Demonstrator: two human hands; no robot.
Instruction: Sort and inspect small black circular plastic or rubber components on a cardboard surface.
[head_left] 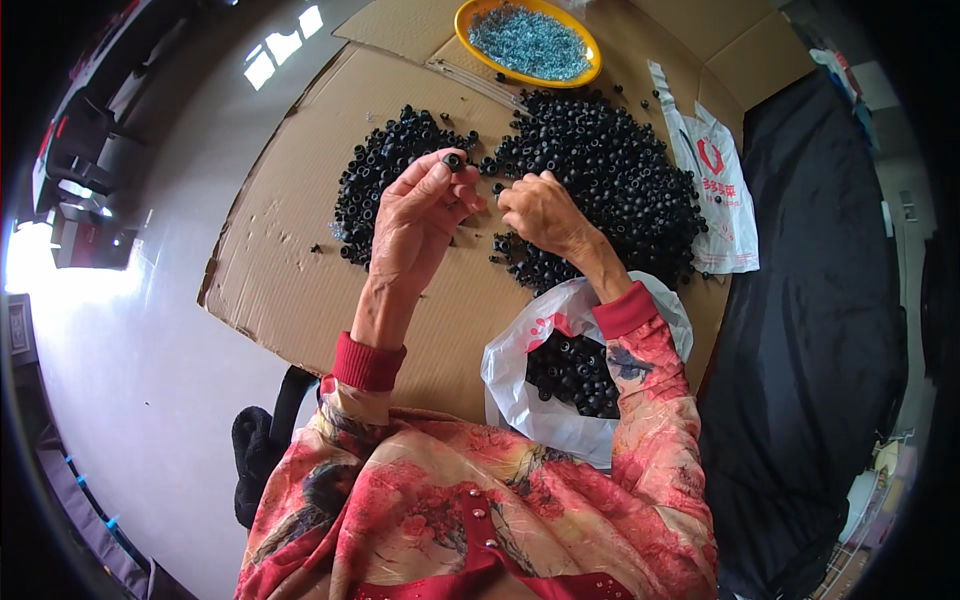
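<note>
My left hand is raised over the cardboard sheet and pinches a small black ring-shaped piece between thumb and fingertips. My right hand hovers beside it, fingers curled over the edge of the large heap of black pieces; whether it holds one is hidden. A smaller heap of the same black pieces lies to the left of my left hand.
A yellow bowl of small silvery screws stands at the far edge. A white plastic bag with more black pieces lies near my lap, a flat printed bag to the right. Dark cloth covers the right side.
</note>
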